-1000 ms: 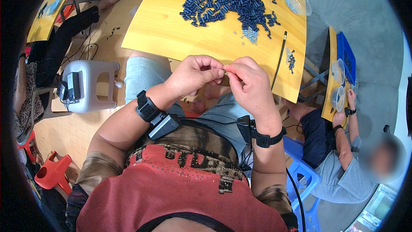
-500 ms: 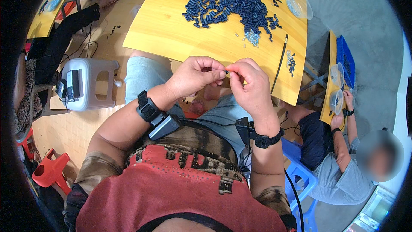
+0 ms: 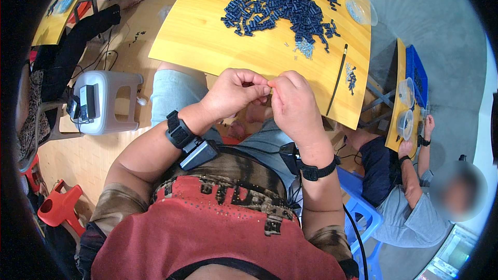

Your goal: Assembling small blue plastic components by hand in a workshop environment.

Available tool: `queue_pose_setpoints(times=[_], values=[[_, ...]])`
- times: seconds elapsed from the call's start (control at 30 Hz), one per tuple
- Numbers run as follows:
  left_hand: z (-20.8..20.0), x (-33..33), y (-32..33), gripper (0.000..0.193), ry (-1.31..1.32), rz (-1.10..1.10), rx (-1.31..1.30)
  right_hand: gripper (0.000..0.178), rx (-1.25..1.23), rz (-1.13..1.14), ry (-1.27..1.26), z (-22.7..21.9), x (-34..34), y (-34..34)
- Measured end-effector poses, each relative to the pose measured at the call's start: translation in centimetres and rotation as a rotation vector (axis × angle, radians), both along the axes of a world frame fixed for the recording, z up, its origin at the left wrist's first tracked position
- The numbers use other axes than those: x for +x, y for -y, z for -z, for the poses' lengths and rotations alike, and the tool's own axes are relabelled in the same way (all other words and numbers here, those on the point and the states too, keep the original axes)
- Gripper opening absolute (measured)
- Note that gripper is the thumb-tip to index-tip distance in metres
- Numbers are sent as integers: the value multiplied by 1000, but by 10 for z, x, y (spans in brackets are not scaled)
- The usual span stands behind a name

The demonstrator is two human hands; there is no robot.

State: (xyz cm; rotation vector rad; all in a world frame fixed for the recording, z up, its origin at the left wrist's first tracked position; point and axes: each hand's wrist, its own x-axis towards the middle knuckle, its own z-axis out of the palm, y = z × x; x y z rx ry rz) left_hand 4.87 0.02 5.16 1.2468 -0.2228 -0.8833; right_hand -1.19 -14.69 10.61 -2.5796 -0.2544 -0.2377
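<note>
My left hand (image 3: 234, 93) and my right hand (image 3: 295, 105) meet fingertip to fingertip just off the near edge of the yellow table (image 3: 207, 46). Both are closed in a pinch, and whatever small thing lies between the fingertips is hidden. Beyond them spreads a large heap of small black cylindrical parts (image 3: 303, 13). A little pile of tiny silvery metal pieces (image 3: 304, 49) touches its near side. To the right of my hands lie a thin black rod (image 3: 338, 79) and a small cluster of dark and silvery pieces (image 3: 351, 79).
A clear round tub (image 3: 361, 8) stands at the table's far right corner. On the left is a grey-white stool (image 3: 106, 101) with black devices on it; a red stool (image 3: 59, 205) is nearer. At right a co-worker (image 3: 410, 212) sits by another yellow table with clear tubs and a blue tray (image 3: 416, 75).
My right hand has shifted slightly left and turned, its fingers closing over my left fingertips. The small dark piece glimpsed between them is now covered. The co-worker's hands have moved slightly.
</note>
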Motion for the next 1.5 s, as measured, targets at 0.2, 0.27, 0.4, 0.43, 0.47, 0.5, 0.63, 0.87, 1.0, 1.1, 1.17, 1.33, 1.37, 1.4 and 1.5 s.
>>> queue_pose_setpoints(times=[0.2,0.27,0.4,0.43,0.47,0.5,0.63,0.87,1.0,1.1,1.17,1.33,1.37,1.4,1.5], values=[[3,3,0,16,-62,-33,-57,20,228,93,-5,0,1,-3],[5,4,0,17,-122,-41,-103,25,404,166,-49,-1,0,-6],[-1,6,-2,15,-267,-32,-159,26,382,164,31,6,-1,-6],[-1,5,-1,15,-265,-32,-159,25,357,162,29,6,-1,-7],[-1,4,-1,14,-314,-70,-172,25,332,160,26,7,-1,-7],[-1,4,0,14,-363,-108,-184,25,332,160,28,10,-1,-7],[3,5,-2,13,-388,-69,-210,24,247,170,68,18,0,-8],[3,7,-6,14,-410,-57,-224,20,169,159,105,19,5,-12],[0,8,-8,15,-395,-49,-177,19,100,122,145,23,8,-11],[7,6,-7,15,-373,-82,-173,19,80,108,127,23,8,-13],[5,6,-7,15,-375,-67,-177,19,107,121,93,22,8,-13],[10,5,-7,14,-360,-61,-158,20,141,106,76,21,9,-13],[10,5,-7,14,-363,-64,-148,21,142,92,73,20,9,-14],[10,5,-8,14,-365,-68,-137,21,145,90,74,20,9,-13],[7,6,-6,14,-372,-58,-142,21,127,85,78,20,10,-12]])
